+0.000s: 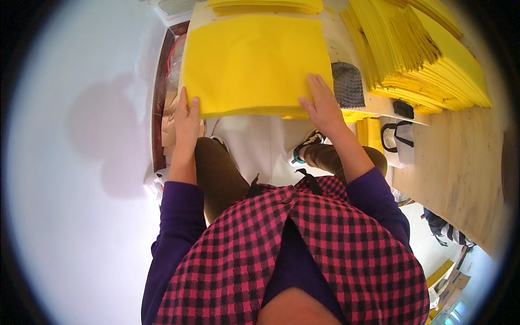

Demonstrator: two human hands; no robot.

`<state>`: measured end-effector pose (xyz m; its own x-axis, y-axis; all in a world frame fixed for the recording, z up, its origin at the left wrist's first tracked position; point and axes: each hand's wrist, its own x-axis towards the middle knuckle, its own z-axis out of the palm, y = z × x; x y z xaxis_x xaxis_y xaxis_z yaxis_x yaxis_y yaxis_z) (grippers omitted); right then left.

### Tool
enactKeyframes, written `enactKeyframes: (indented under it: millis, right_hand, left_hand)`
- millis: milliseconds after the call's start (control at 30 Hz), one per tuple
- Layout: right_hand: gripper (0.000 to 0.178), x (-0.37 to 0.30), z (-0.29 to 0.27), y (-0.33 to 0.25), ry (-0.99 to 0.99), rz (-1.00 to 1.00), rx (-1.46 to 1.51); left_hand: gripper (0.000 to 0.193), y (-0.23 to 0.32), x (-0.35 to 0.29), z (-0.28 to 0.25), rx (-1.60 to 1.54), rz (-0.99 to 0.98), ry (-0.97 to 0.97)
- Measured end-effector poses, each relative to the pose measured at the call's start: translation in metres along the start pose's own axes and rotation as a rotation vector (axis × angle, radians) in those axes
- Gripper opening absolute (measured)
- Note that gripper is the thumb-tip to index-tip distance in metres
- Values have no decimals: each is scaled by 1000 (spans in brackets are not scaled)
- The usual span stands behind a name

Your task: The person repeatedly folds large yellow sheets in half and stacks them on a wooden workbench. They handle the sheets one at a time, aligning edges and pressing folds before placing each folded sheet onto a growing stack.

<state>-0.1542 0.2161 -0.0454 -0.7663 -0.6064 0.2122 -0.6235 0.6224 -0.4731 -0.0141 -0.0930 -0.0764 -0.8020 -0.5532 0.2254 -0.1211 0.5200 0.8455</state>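
Note:
A stack of yellow felt-like sheets [257, 65] lies in front of me, its near edge reaching past the table edge. My left hand [187, 119] is at its near left corner, fingers along the side and thumb by the front edge, closed on that corner. On the near right corner rests my right hand [325, 108], its fingers stretched out over the top sheet and its thumb apart near the front edge. The undersides of the sheets are hidden.
More yellow sheets [265, 6] lie beyond the stack. Tall piles of folded yellow pieces [417, 54] fill the right side, beside a grey cloth [348, 85] and a small black object [403, 109]. A white bag with black handles [399, 143] hangs below. A white wall [81, 179] borders the left.

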Motion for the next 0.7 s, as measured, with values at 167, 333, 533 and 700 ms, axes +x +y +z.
enactKeyframes:
  millis: [167,333,533,700]
  right_hand:
    - [54,-7,-4,5,33,-66,-10]
    - [45,11,-27,11,102,-41,169]
    - [34,35,-33,30,266,126,168]
    - [31,25,-36,25,267,57,185]
  left_hand:
    - [50,1,2,-7,-57,-86,62]
    - [30,11,19,-32,41,130,112]
    - [21,45,43,-23,230,430,-95]
    - [10,64,59,-13,174,393,-211]
